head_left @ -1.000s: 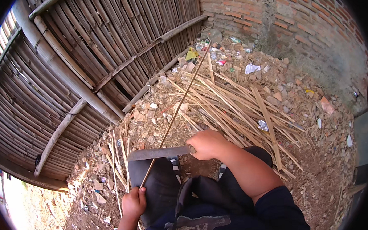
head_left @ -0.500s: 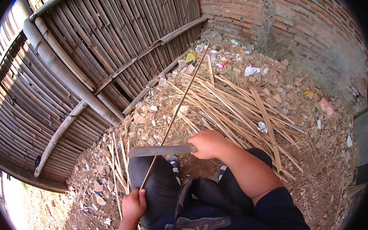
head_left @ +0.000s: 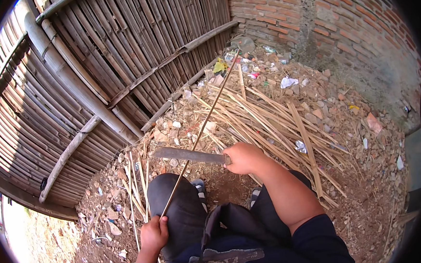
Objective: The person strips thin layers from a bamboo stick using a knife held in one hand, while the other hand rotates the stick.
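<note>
My left hand is closed around the near end of a long thin bamboo strip, beside my left knee. The strip slants up and away to the right, over the rubble. In my right hand is the handle of a machete, its flat blade pointing left. The blade crosses the strip a little beyond my left knee, and it seems to touch it. Most of the handle is hidden by my fingers.
Many split bamboo strips lie heaped ahead on the ground; a few more lie by my left leg. Stones and litter surround them. A bamboo fence stands at the left, a brick wall at the far right.
My right hand has moved the machete away from me and slightly right along the strip, from over my left knee to beyond it. My left hand has stayed in place.
</note>
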The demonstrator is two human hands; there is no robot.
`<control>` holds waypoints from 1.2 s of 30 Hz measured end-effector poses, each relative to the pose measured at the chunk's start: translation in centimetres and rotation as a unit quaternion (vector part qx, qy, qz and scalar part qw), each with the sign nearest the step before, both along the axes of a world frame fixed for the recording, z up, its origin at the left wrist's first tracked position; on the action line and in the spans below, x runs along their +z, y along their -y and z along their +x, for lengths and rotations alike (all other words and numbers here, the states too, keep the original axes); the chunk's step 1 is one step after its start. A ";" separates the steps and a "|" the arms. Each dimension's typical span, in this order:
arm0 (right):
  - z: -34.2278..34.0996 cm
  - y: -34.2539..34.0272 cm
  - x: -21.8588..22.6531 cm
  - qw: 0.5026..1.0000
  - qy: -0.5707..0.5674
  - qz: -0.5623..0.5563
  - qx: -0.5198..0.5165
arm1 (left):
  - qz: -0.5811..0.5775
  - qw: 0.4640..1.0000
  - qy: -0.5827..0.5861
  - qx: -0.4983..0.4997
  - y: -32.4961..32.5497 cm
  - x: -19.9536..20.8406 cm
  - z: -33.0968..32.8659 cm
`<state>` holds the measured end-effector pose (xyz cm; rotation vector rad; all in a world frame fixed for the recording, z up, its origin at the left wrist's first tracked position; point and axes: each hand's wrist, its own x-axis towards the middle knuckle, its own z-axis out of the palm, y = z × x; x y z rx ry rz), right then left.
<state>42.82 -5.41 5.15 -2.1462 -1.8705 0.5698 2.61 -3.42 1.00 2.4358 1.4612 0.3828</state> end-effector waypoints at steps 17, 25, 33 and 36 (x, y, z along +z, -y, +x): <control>-0.2 0.0 0.7 0.999 -0.019 -0.034 -0.036 | -0.005 1.000 -0.003 0.007 0.4 0.4 0.2; -0.9 -0.8 -0.6 0.996 -0.004 -0.048 0.070 | -0.022 1.000 0.009 -0.002 0.5 1.0 0.4; -1.0 0.0 0.9 0.999 -0.025 -0.031 0.008 | -0.010 0.999 0.030 -0.010 0.0 -0.2 -0.4; -1.7 0.0 0.6 0.999 -0.001 -0.039 0.026 | -0.007 1.000 0.021 -0.007 0.0 -0.1 -0.3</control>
